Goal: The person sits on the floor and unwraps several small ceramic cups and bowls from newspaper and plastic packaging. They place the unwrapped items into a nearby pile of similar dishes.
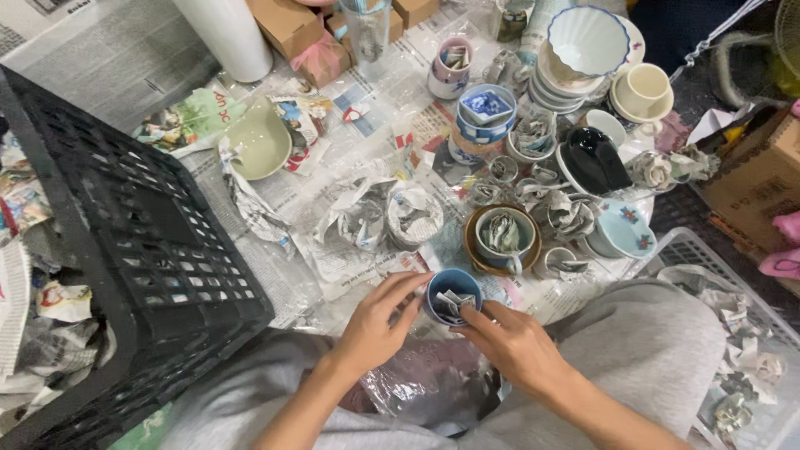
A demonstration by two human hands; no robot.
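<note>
Your left hand (372,327) and right hand (510,339) both grasp the blue cup (452,295), paper-stuffed, just below the brown bowl (502,240).

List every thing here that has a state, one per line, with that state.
blue cup: upright, paper stuffed inside, held
left hand: gripping cup rim
right hand: fingers at the paper
black crate: tipped on its side
green bowl: lying on newspaper, empty
grey cup: upright in brown bowl, paper-stuffed

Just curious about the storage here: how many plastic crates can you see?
2: a black crate tipped at the left beside the left hand, and a white crate at the right, holding newspaper scraps. Others may lie out of view.
</note>
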